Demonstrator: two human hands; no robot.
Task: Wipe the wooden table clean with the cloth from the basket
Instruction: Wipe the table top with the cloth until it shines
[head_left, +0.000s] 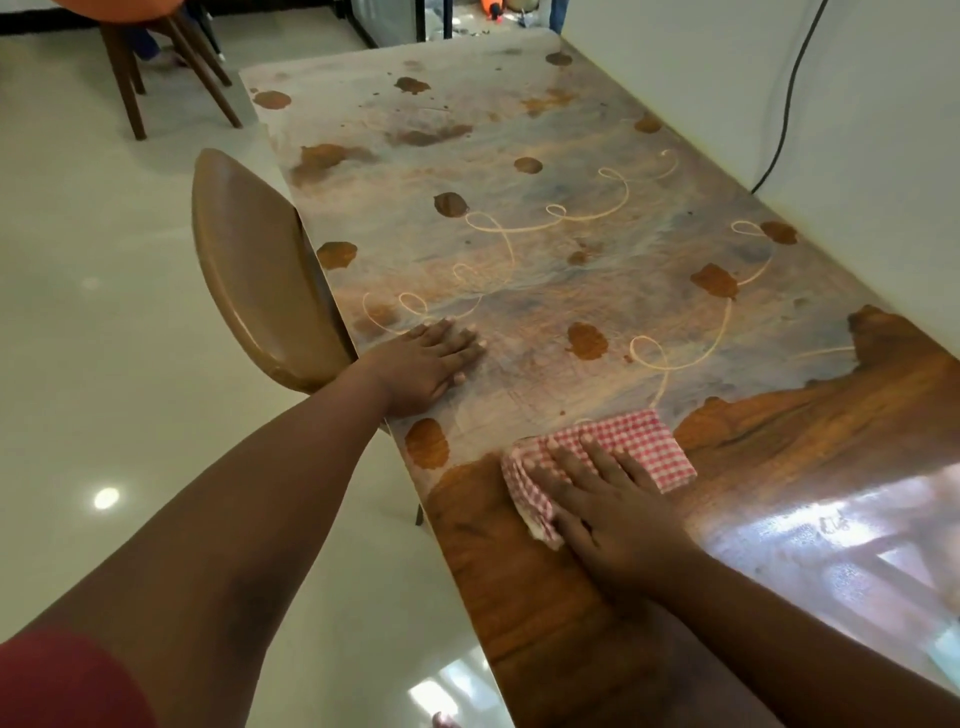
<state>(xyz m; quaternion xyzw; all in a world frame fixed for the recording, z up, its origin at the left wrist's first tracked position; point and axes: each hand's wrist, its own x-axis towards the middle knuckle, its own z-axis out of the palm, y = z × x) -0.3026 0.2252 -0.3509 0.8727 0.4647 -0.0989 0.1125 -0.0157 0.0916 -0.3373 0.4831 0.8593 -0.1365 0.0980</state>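
Note:
The long wooden table (545, 582) runs away from me along a white wall. Its near part shows bare glossy brown wood, while the middle and far part carry a pale dusty film with looping trails and brown patches. A folded red-and-white checked cloth (639, 441) lies at the border of the film. My right hand (608, 504) presses flat on the cloth's near half, fingers spread. My left hand (426, 366) rests flat on the table's left edge, palm down, holding nothing. No basket is in view.
A brown chair (254, 275) is tucked against the table's left side beside my left hand. Another chair with dark legs (156, 62) stands far left. A black cable (789, 93) hangs down the white wall at right. Glossy pale floor lies left.

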